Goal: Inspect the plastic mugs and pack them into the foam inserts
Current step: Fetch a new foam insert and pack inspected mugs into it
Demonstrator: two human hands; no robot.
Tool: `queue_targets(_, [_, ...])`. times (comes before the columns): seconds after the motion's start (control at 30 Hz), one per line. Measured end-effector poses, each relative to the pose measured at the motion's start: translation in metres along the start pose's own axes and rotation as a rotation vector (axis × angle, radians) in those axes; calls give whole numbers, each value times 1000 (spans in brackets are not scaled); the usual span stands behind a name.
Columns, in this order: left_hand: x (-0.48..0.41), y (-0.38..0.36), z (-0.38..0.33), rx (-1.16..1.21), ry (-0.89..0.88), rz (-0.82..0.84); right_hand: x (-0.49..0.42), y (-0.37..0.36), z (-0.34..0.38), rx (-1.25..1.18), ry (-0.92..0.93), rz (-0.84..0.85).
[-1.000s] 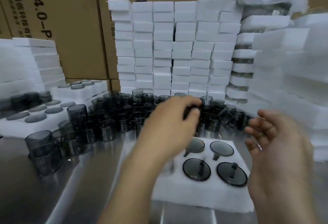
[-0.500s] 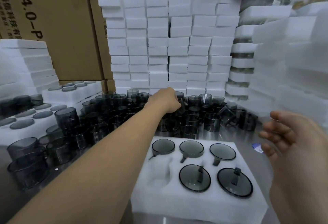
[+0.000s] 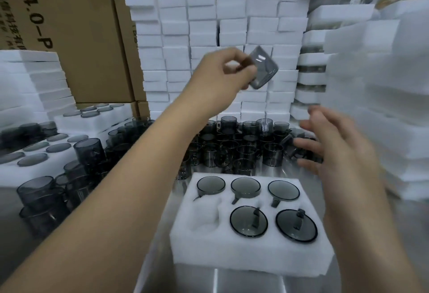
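My left hand (image 3: 220,76) holds a smoky grey plastic mug (image 3: 262,67) by its handle, raised and tilted in front of the foam stacks. My right hand (image 3: 329,144) hovers open, fingers spread, over the right end of the mug pile and holds nothing. A white foam insert (image 3: 250,255) lies on the steel table before me. Several of its pockets hold mugs upside down, such as one at the front right (image 3: 296,225). The front left pocket (image 3: 204,213) is empty. A crowd of loose grey mugs (image 3: 232,148) stands behind the insert.
Tall stacks of white foam blocks (image 3: 204,44) rise at the back and at the right (image 3: 383,88). Filled foam inserts (image 3: 34,153) lie at the left with more mugs (image 3: 39,193) in front. Cardboard boxes (image 3: 76,32) stand behind.
My left hand took a mug from the pile and lifted it up in front of the foam stacks. My right hand moved up and forward, still open.
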State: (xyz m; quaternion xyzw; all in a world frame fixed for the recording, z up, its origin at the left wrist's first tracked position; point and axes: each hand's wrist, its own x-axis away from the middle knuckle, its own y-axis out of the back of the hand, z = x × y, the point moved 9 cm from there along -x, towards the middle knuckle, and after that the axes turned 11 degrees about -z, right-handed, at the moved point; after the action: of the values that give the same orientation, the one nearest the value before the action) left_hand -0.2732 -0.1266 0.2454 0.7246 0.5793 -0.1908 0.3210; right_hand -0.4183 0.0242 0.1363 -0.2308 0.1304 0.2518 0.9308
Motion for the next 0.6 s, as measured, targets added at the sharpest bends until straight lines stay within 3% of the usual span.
queue_targets(0.1, [43,31,-47,66,-211,-97,9,-20,4,-31,-52,133])
queue_targets(0.27, [114,44,-50,-3,-404,-316,24,-49,17,-218,-79,378])
queue_targets(0.37, [97,30,-32,70,-282,-233,26,-57,18,-229,-29,361])
queue_targets(0.43, [96,13,-17,358,-100,-124,29,-64,21,-255,-12,376])
queue_targets(0.5, [109,15,-19,506,-35,-281,30,-70,23,-292,-7,408])
queue_targets(0.6, [115,37,-15,512,-150,-492,34,-78,24,-298,-13,458])
